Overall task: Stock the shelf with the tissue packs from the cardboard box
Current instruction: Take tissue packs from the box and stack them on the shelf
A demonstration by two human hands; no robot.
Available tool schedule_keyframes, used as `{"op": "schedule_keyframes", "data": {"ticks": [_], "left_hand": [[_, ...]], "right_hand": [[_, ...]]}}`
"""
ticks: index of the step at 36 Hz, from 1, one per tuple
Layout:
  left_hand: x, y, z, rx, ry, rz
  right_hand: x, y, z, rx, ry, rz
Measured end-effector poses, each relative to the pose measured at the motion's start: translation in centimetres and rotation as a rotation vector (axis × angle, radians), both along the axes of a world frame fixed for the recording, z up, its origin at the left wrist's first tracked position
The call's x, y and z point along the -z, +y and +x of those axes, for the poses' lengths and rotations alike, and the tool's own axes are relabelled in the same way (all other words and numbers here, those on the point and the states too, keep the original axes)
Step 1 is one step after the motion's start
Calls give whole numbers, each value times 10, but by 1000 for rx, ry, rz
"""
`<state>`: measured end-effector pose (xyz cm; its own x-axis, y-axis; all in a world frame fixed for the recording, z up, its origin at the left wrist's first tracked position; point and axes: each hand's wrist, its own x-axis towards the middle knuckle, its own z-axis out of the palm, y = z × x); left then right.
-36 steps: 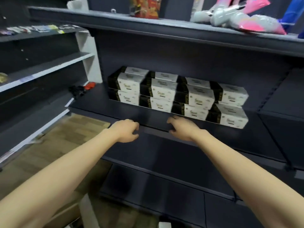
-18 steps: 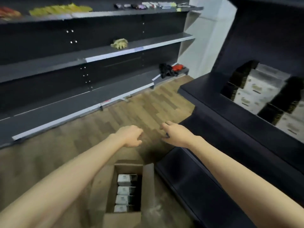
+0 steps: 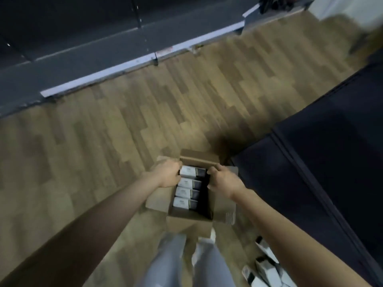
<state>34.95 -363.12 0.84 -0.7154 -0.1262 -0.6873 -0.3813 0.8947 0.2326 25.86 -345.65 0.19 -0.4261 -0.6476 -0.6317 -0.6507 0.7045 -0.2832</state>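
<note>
An open cardboard box (image 3: pixel 220 206) stands on the wooden floor just in front of my legs. Inside it lie several white-and-black tissue packs (image 3: pixel 187 192) in one column along its left side; the right side is a dark gap. My left hand (image 3: pixel 167 173) curls over the left end of the farthest tissue pack (image 3: pixel 189 171). My right hand (image 3: pixel 224 181) reaches into the gap with its fingers at that pack's right end. The pack still lies level with the others. The dark shelf unit (image 3: pixel 331 162) is to the right of the box.
Across the aisle runs a low dark shelf (image 3: pixel 83 56) with a white front strip, with dark and red items (image 3: pixel 275 3) at its far end. Some loose white packs (image 3: pixel 267 264) lie on the floor at the bottom right, by my legs (image 3: pixel 186 264).
My view swung left and down from the stocked shelf to the box on the floor. Both hands dropped from the shelf edge into the box and closed around the farthest pack.
</note>
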Motion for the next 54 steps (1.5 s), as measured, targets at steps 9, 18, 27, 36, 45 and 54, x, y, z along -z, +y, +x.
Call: {"op": "schedule_keyframes", "data": {"ticks": [9, 18, 27, 36, 45, 54], "left_hand": [[174, 33, 32, -23, -134, 58], [292, 30, 5, 301, -46, -52], [360, -24, -9, 660, 379, -117], [386, -31, -1, 526, 551, -28], [368, -25, 0, 583, 454, -60], [279, -10, -5, 332, 113, 107]], "right_hand": [[195, 9, 29, 5, -147, 129], [349, 12, 17, 84, -169, 211], [455, -31, -28, 103, 74, 177], [514, -50, -23, 0, 214, 278], [473, -33, 35, 101, -65, 414], [320, -1, 22, 234, -105, 237]]}}
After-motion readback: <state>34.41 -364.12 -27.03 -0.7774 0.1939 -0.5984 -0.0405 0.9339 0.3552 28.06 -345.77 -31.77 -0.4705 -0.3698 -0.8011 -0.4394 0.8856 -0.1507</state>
